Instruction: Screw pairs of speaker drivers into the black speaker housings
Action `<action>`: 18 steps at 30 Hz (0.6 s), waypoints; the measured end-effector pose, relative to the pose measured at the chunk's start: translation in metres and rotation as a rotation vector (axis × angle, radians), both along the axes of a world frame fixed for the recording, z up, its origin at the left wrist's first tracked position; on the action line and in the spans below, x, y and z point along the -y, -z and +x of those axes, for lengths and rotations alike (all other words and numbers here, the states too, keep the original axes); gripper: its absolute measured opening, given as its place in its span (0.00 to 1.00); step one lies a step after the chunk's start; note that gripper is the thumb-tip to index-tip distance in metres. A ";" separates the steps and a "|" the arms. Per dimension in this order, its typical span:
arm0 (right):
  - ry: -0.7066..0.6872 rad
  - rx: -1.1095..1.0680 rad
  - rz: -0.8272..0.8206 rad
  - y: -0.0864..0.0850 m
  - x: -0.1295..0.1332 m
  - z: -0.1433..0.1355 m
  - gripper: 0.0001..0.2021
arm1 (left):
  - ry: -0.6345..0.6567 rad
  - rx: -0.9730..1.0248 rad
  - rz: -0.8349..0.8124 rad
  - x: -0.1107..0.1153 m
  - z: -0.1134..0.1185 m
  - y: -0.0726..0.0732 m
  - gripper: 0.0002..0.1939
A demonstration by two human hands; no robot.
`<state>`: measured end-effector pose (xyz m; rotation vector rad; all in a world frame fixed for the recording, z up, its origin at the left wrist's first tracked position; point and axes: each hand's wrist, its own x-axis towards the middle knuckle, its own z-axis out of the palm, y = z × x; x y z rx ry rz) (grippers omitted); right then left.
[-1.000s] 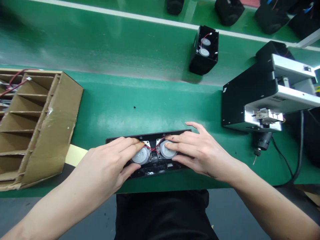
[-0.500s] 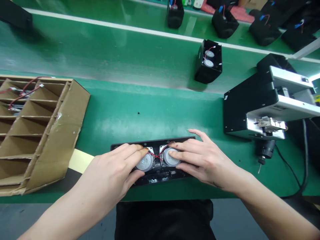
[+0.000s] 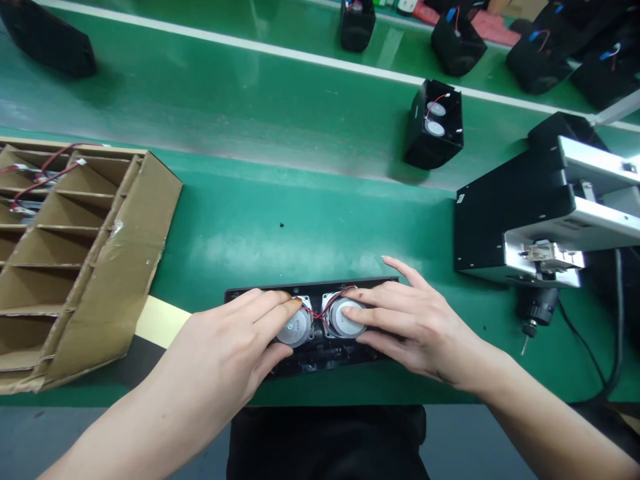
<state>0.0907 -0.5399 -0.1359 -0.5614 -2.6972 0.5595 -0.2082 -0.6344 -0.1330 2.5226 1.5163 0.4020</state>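
A long black plastic panel [image 3: 325, 360] lies near the front edge of the green bench, inner side up. Two round grey speaker drivers sit in it, a left driver [image 3: 296, 329] and a right driver [image 3: 345, 319]. Thin red wires [image 3: 320, 315] cross between them. My left hand [image 3: 245, 333] grips the left driver, fingertips on its upper edge and thumb at its lower edge. Around the right driver curl the fingers and thumb of my right hand [image 3: 405, 317], one fingertip resting on its back, while the little finger sticks out.
A divided cardboard box [image 3: 125, 267] with wired parts stands at left. On the right is a black and silver machine [image 3: 515, 220] with a driver bit [image 3: 525, 343] pointing down. An open black speaker housing [image 3: 435, 143] stands behind. One small black piece [image 3: 281, 225] lies on the bench.
Both hands keep their hold on the two drivers. The whole scene has shifted slightly in view, the back items moving rightward, as the camera turned a little.
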 end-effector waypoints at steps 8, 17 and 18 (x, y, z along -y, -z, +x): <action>-0.001 0.068 0.012 -0.006 0.000 -0.002 0.12 | -0.004 0.000 -0.005 0.000 -0.001 -0.001 0.16; 0.038 0.190 0.185 -0.024 0.010 -0.008 0.11 | 0.003 0.042 -0.013 -0.001 -0.007 0.003 0.19; 0.043 0.139 0.188 -0.028 0.012 -0.004 0.10 | 0.002 0.055 -0.014 0.000 -0.008 0.003 0.20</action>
